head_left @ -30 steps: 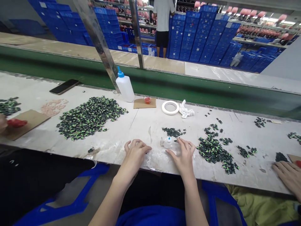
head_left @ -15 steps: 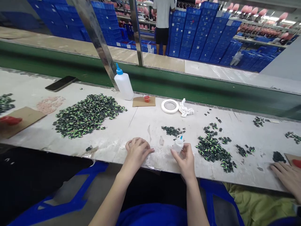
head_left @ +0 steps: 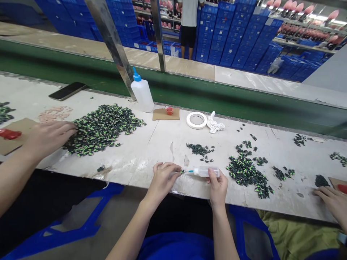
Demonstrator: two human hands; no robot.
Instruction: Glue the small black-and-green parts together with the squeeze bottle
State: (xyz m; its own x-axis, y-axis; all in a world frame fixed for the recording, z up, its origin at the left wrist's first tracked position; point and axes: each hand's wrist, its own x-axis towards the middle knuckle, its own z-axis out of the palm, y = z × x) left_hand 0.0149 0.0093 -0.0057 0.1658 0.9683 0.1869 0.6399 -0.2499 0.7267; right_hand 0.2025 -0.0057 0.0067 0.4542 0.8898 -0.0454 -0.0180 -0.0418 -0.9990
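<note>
In the middle of the bench, my left hand (head_left: 163,179) pinches a small dark part with green marks (head_left: 182,172) at its fingertips. My right hand (head_left: 217,187) grips a small clear squeeze bottle (head_left: 205,171) lying almost level. The bottle's blue nozzle points left and ends close to the small part; whether they touch I cannot tell. Just beyond my hands lies a little heap of plain dark parts (head_left: 197,149). To the right of the bottle spreads a pile of black-and-green parts (head_left: 248,173).
A larger black-and-green pile (head_left: 104,126) lies left, with a co-worker's hand (head_left: 51,139) at its edge. Along the back stand a tall white bottle (head_left: 142,94), cardboard with a red cap (head_left: 169,111), a tape roll (head_left: 196,120) and crumpled tissue (head_left: 215,123). Another person's hand (head_left: 332,202) rests right.
The squeeze bottle has tipped from upright to level, its nozzle now toward my left hand. The small part now shows at my left fingertips. A co-worker's hand has come in at left.
</note>
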